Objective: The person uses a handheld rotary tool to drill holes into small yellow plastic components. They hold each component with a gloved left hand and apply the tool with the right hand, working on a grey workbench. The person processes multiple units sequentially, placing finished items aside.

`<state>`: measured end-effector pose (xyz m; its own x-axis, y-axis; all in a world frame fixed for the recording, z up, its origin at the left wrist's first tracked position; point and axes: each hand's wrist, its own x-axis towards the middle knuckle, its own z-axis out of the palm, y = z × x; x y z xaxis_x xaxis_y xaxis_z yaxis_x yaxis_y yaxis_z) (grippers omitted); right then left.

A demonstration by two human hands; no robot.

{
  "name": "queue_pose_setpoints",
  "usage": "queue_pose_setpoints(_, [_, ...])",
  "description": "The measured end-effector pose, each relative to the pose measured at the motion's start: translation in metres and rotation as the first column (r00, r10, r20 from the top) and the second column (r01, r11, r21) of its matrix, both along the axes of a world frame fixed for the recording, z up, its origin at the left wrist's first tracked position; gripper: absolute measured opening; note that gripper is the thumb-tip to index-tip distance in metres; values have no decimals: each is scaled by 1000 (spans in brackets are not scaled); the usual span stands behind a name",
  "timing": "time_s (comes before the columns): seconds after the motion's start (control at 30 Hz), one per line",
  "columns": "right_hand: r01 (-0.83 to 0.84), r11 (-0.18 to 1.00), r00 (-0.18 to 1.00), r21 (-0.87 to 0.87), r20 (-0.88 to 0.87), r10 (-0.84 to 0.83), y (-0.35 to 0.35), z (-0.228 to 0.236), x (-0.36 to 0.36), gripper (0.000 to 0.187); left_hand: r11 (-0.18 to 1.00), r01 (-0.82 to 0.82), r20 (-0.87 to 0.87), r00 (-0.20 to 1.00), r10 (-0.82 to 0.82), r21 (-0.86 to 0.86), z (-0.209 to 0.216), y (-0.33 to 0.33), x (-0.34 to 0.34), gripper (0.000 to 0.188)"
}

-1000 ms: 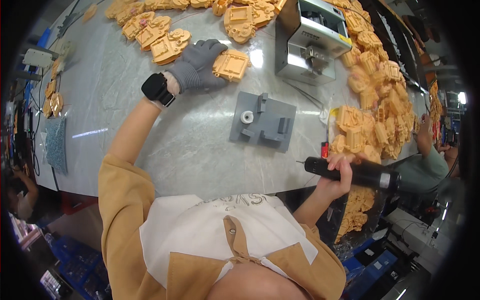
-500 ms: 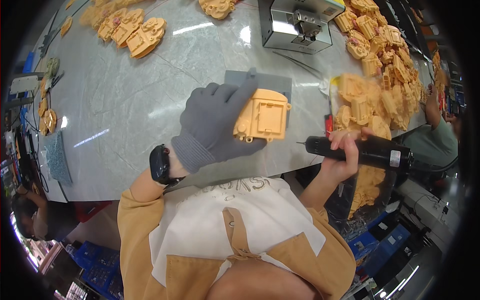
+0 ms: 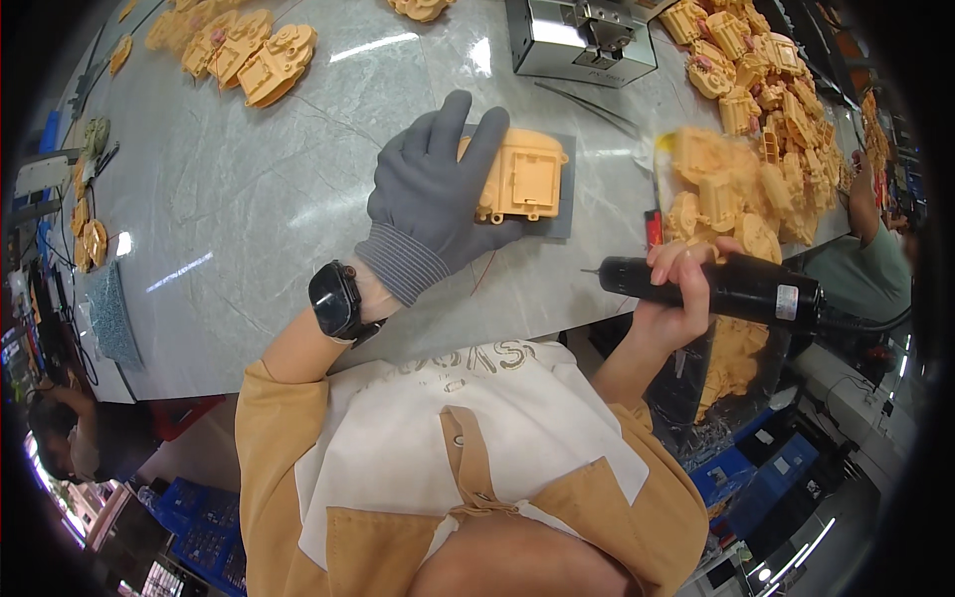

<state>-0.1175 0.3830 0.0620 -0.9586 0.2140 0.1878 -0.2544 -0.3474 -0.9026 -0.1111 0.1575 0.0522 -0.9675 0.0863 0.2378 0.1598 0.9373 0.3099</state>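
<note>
Grey tabletop (image 3: 298,199): two hands (image 3: 430,189) with one orange housing (image 3: 531,177), one screwdriver (image 3: 751,289).

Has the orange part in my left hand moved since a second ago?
Yes: the orange part has come toward you and rightward, from beyond the gray fixture to over it.
</note>
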Motion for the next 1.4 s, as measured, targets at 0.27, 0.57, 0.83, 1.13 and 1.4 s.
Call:
queue_pose_setpoints(0.27, [-14,1000,1000,-10,-22,14,2,-3,1,43,990,138,-96,986,-134,37,30,-3,5,90])
queue_pose_setpoints(0.57, [-50,997,899,-56,-437,20,-31,70,-101,32,952,300,15,953,-301,67,-7,11,-18,72])
queue_pose_setpoints(0.83, [112,974,914,197,-405,-23,-97,69,-175,12,919,57,-35,998,-47,391,-29,-16,39,79])
queue_pose_setpoints(1.13, [-39,911,940,410,-294,172,-90,53,-160,19,904,-49,-132,985,115,424,-40,-11,31,81])
queue_pose_setpoints(1.4, [-398,868,795,297,-361,488,-73,54,-42,41,889,20,-210,974,86,458,-56,-19,31,76])
